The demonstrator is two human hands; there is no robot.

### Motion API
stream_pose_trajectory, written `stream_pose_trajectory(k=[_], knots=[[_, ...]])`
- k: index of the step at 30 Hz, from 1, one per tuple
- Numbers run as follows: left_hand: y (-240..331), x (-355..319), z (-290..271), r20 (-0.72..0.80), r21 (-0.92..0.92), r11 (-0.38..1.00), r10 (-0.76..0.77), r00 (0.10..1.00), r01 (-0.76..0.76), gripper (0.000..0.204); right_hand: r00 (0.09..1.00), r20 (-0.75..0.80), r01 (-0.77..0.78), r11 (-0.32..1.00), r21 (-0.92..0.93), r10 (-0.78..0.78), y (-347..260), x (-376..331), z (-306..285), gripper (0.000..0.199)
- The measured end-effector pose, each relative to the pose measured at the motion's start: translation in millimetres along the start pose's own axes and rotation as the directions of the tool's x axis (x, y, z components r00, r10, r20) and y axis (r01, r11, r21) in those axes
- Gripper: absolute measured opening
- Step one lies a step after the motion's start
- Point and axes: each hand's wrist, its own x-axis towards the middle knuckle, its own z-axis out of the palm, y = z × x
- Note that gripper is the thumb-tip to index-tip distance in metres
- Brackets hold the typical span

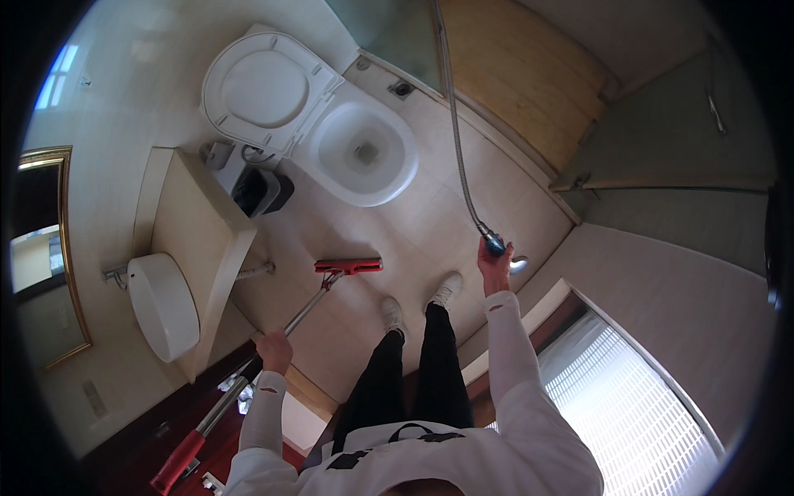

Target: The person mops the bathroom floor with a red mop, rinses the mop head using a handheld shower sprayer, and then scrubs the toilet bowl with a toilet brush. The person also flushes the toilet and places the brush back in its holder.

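My left hand [275, 351] is closed round the metal pole of a mop [308, 312] with a red head and a red grip end. The mop's wide head [349, 265] rests on the tiled floor ahead of my feet. In my right hand [496, 269] is a shower head [494, 244], held by its blue and chrome end. A silver flexible hose [457, 140] runs from it up past the glass panel. Whether water comes out of the shower head I cannot tell.
A white toilet [364, 157] with its lid raised stands ahead on the left. Beside it is a small bin [263, 194]. The washbasin [163, 306] and its counter [198, 223] jut out at left. A floor drain [401, 88] lies near the glass panel [397, 37].
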Motion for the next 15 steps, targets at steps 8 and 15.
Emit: stream_pose_trajectory(k=[8,15], knots=[[-3.1,-11.0,0.5,0.054,-0.025,1.000,-0.004,0.999,0.006,0.005,0.802,0.119,0.550,0.645,-0.531,-0.586,-57.6,-42.8,110.4,0.035],[-13.7,-24.6,13.4,0.008,-0.066,0.997,-0.037,0.999,0.037,0.004,0.589,0.711,0.694,-0.211,-0.689,-0.385,-52.7,-82.4,259.5,0.034]])
